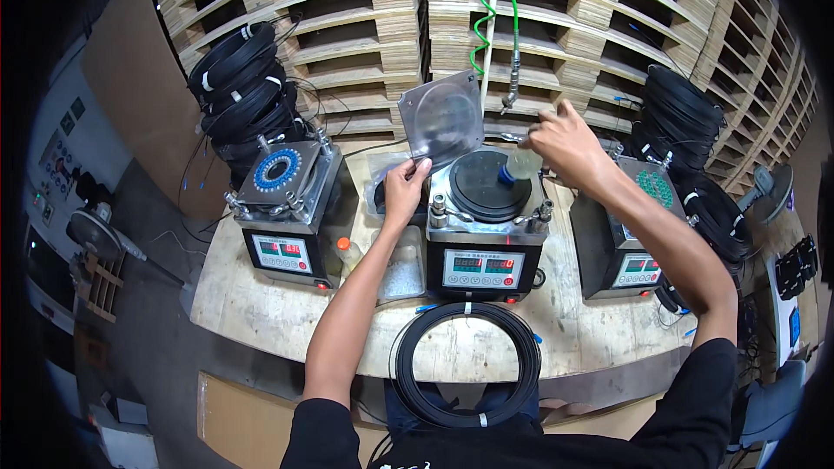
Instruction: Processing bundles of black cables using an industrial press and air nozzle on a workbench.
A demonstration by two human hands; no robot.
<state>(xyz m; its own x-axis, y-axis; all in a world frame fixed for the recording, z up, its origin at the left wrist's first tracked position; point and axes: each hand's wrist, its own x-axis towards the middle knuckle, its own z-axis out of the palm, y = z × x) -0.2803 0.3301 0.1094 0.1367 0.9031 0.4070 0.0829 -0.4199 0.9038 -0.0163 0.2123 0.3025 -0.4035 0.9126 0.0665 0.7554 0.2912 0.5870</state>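
My left hand (406, 191) pinches the lower left corner of a square grey plate (445, 117), held tilted up behind the middle machine. A round area shows on its face. With my right hand (563, 146) I grip a pale, see-through bottle (524, 163) tipped on its side, its blue end (506, 175) just over or touching a black round disc (478, 184); which of the two I cannot tell. Motion blurs the bottle a little. That disc sits on top of the middle polishing machine (484, 267), which has a lit display and metal clamps at its corners.
Similar machines flank it, the left (282, 252) topped by a ring of blue connectors, the right (632, 271) by green ones. A black cable coil (405, 330) overhangs the table's front edge. An orange-capped bottle (347, 247) and plastic tub (402, 282) stand left; a green air hose (514, 13) hangs above.
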